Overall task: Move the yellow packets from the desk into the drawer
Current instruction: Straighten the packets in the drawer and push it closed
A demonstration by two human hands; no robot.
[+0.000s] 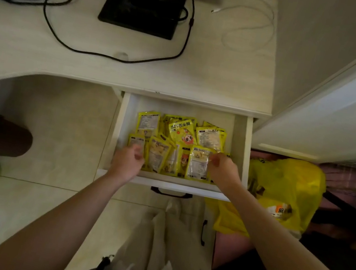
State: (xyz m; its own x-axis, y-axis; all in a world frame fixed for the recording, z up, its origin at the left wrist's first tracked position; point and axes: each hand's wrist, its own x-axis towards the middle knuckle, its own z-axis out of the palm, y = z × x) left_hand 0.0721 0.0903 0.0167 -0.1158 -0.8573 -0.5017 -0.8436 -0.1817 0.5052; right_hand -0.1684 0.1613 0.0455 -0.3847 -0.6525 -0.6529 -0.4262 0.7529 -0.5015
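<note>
Forearms reach over the drawer's (pixel 170 184) front edge — left hand (pixel 128 161) curled loosely on the yellow packets (pixel 177 146), right hand (pixel 223 170) pinching one packet's corner. Best pressed flat, edges tucked, so the drawer shuts cleanly. Beyond, the desk (pixel 135 72) shows no packets — only cables (pixel 56 25).

Black monitor base (pixel 143 6), black cable (pixel 56 25), white cable (pixel 248 28); yellow plastic bag (pixel 281 189) on floor.

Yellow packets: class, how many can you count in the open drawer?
About 10 yellow packets show, all in the drawer: roughly five in the back row, five in front between both hands. They overlap, so more may be hidden.
</note>
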